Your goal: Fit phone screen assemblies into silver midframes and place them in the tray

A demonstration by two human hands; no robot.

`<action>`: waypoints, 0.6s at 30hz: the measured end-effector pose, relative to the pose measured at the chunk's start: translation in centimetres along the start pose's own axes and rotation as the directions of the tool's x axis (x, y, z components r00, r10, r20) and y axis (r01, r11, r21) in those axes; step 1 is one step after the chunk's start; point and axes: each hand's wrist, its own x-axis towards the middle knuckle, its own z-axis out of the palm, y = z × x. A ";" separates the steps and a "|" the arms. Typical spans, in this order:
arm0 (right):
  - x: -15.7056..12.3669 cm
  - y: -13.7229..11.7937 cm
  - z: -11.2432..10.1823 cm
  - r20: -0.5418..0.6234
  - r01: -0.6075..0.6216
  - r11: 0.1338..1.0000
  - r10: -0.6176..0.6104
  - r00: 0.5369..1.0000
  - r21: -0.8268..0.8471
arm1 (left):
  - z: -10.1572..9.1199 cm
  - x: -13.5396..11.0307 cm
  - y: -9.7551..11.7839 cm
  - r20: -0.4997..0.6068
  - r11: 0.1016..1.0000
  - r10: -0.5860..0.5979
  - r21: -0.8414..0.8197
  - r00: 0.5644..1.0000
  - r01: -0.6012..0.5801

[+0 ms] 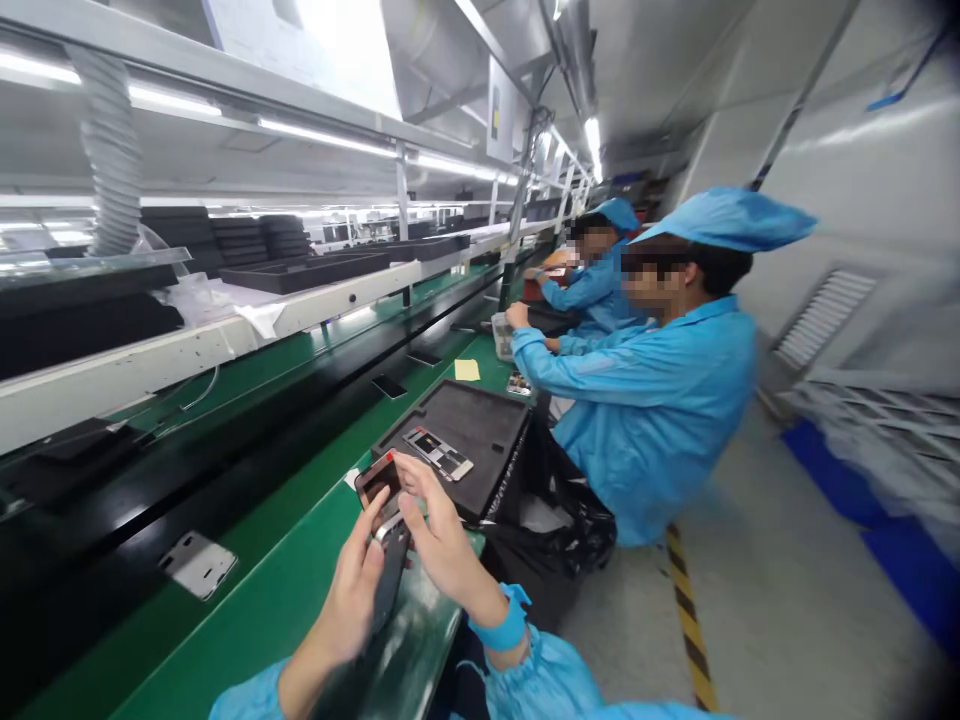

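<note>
Both hands are raised over the green bench at the lower middle of the head view. My left hand (351, 568) and my right hand (441, 530) grip a dark, phone-like part (381, 482) between them, tilted, with a small red patch at its top corner. A pale silvery strip (388, 527) shows near my thumbs; whether it belongs to the same part I cannot tell. Below it, a long dark-grey piece (388, 580) is partly hidden by my hands. Just beyond, an opened phone body (438, 453) lies on a black foam tray (480, 412).
A white phone back plate (198, 565) and a dark phone (389, 386) lie along the belt. A yellow paper (466, 370) sits past the tray. Black trays (300, 272) line the shelf at left. A co-worker in blue (660, 380) sits close at right, beside a black bag (566, 500).
</note>
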 end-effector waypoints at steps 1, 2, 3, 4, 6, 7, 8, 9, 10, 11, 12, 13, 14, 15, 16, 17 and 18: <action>0.0 -0.4 0.9 -0.036 -0.010 1.000 0.011 0.999 0.027 | -0.4 -0.4 -0.4 -0.022 0.988 0.085 0.129 0.996 -0.081; 0.0 -0.7 1.7 -0.078 -0.020 0.998 0.024 0.997 0.057 | -0.8 -0.6 -0.7 -0.030 0.954 0.157 0.261 0.987 -0.144; 0.1 -0.9 2.5 -0.119 -0.027 0.995 0.038 0.992 0.091 | -1.2 -0.8 -1.0 -0.014 0.912 0.203 0.366 0.979 -0.183; 0.2 -1.0 3.2 -0.153 -0.032 0.991 0.052 0.987 0.129 | -1.7 -0.8 -1.2 0.024 0.876 0.218 0.435 0.976 -0.207; 0.8 -1.1 4.2 -0.210 -0.030 0.979 0.074 0.975 0.203 | -2.5 -0.6 -1.3 0.101 0.789 0.263 0.550 0.960 -0.274; 1.3 -1.2 4.5 -0.232 -0.024 0.974 0.078 0.970 0.225 | -2.8 -0.5 -1.2 0.131 0.733 0.299 0.603 0.945 -0.315; 1.8 -1.3 4.7 -0.249 -0.015 0.972 0.076 0.966 0.236 | -3.1 -0.4 -1.0 0.165 0.674 0.331 0.649 0.929 -0.355; 2.3 -1.5 4.9 -0.260 -0.004 0.972 0.067 0.963 0.236 | -3.3 -0.2 -0.6 0.196 0.617 0.364 0.682 0.911 -0.393; 2.8 -1.6 5.0 -0.262 0.009 0.974 0.051 0.964 0.225 | -3.4 -0.1 -0.2 0.225 0.569 0.391 0.703 0.893 -0.426; 3.3 -1.9 5.0 -0.252 0.020 0.978 0.033 0.967 0.208 | -3.5 0.1 0.3 0.241 0.535 0.411 0.717 0.879 -0.447; 3.7 -2.1 5.0 -0.230 0.027 0.981 0.018 0.973 0.191 | -3.6 0.2 0.9 0.247 0.516 0.424 0.725 0.871 -0.456; 4.0 -2.4 4.8 -0.204 0.032 0.984 0.005 0.979 0.175 | -3.8 0.4 1.5 0.236 0.513 0.432 0.730 0.870 -0.452; 4.1 -2.5 4.6 -0.181 0.037 0.987 -0.007 0.983 0.158 | -4.0 0.5 2.1 0.201 0.522 0.438 0.736 0.876 -0.430; 4.2 -2.6 4.2 -0.165 0.041 0.990 -0.018 0.986 0.136 | -4.5 0.7 2.7 0.159 0.544 0.444 0.734 0.882 -0.406; 4.2 -2.4 3.6 -0.154 0.043 0.993 -0.026 0.988 0.109 | -5.1 0.9 3.2 0.097 0.579 0.452 0.724 0.887 -0.374; 4.1 -1.8 3.1 -0.140 0.039 0.996 -0.028 0.990 0.078 | -5.9 1.1 3.7 0.005 0.625 0.455 0.711 0.890 -0.324; 4.0 -0.9 2.5 -0.109 0.021 0.999 -0.016 0.994 0.042 | -6.9 1.2 4.2 -0.086 0.668 0.468 0.685 0.879 -0.289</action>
